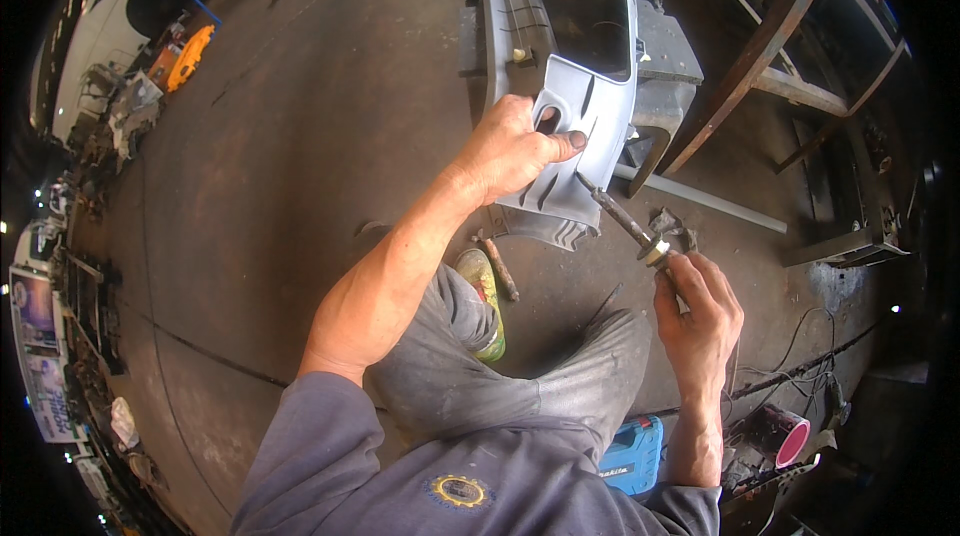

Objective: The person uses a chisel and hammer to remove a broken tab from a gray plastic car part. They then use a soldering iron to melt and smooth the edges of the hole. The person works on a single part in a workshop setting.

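My left hand (510, 151) grips the near end of a long grey plastic car bumper (597, 121), with the thumb pressed on its face beside an oval hole. Several dark slit-like marks run across this end of the part. Between the fingers and thumb of my right hand (703, 314) is a soldering iron (625, 220), held near its pale collar. Its dark, narrow tip points up and left at the bumper face, just right of my left thumb. Whether the tip touches the plastic I cannot tell.
A rusty metal frame (750, 66) stands at the right, with a grey pipe (710, 199) on the floor nearby. A blue tool case (633, 458), a pink-lined can (792, 443) and loose cables (800, 368) lie at lower right. A short stick (501, 269) lies near my shoe.
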Motion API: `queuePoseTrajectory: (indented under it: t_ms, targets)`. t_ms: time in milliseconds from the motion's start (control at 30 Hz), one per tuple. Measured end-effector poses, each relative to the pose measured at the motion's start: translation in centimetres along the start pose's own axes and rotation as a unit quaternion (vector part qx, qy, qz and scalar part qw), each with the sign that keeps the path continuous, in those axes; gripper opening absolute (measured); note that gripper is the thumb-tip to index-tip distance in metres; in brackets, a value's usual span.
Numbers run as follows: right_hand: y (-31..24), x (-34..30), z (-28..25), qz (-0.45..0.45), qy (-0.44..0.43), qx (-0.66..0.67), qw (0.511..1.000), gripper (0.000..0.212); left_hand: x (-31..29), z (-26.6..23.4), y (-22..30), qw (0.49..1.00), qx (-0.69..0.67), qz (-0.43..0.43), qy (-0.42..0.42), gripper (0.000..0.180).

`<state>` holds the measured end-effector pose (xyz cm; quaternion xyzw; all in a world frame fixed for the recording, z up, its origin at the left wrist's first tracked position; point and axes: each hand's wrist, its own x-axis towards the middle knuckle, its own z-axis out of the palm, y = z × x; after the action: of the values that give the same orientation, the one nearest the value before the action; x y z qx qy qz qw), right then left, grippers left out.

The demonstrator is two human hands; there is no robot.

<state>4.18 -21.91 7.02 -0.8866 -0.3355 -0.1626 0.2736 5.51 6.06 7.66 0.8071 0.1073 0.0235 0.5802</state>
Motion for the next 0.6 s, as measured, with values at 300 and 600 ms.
queuePoseTrajectory:
  t_ms: [300,600]
  targets:
    - [0.15,0.08,-0.27,-0.008,-0.003,-0.001,1.0,0.028,0.07,0.0,-0.16,1.0,-0.01,-0.001,0.0,0.03]
    - [0.87,0.7,-0.53,-0.043,-0.004,-0.03,0.999,0.03,0.14,-0.06,-0.18,1.0,-0.016,0.0,-0.005,0.029]
